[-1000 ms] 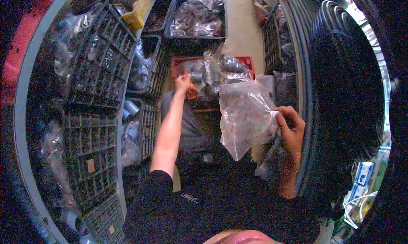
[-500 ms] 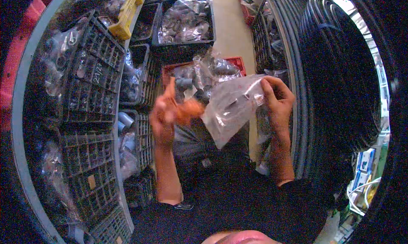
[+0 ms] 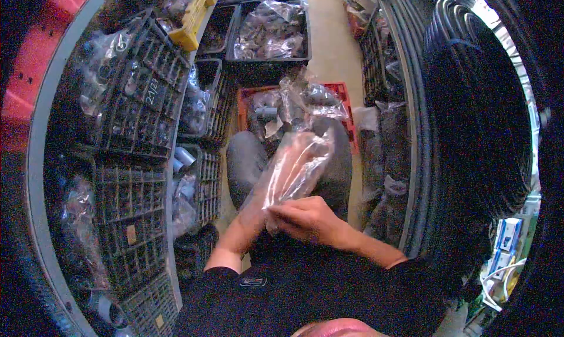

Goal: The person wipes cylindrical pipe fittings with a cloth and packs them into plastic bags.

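Note:
My left hand (image 3: pixel 294 163) is inside a clear plastic bag (image 3: pixel 276 187), its fingers stretched out toward the bag's far end. Glare on the film hides part of those fingers. My right hand (image 3: pixel 311 218) is closed, pinching the bag's near edge close to my left wrist. Just beyond the bag, between my knees, a red crate (image 3: pixel 351 122) holds several bagged pieces and grey pipe fittings (image 3: pixel 266 112).
Black crates (image 3: pixel 141 102) of bagged parts line the left shelf, with a yellow bin (image 3: pixel 191 25) above. Another black crate (image 3: pixel 267 59) stands ahead on the floor. Dark pipes (image 3: pixel 405 102) and coiled black hose (image 3: pixel 470 102) flank my right side.
My left hand, earlier blurred and outside the bag, is now inside it. The bag has come down and nearer to me. My right hand has shifted from its upper right corner to its near edge.

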